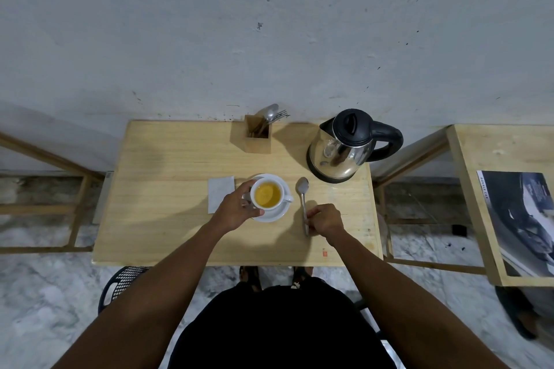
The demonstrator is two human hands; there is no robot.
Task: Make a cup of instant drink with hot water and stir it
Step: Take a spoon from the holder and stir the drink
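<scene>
A white cup (267, 194) holding yellow-orange liquid stands on a white saucer (277, 214) in the middle of the wooden table (168, 189). My left hand (236, 209) wraps around the cup's left side. A metal spoon (303, 202) lies on the table just right of the saucer, bowl pointing away from me. My right hand (325, 219) pinches the spoon's handle near its lower end. A steel electric kettle (344, 150) with a black lid and handle stands at the back right. A white sachet (220, 193) lies flat left of the saucer.
A wooden cutlery holder (257, 137) with spoons and a fork stands at the back centre by the wall. A second wooden table (479, 189) with a dark magazine (521, 219) is at right. A wooden frame stands at left, a black basket (120, 284) below.
</scene>
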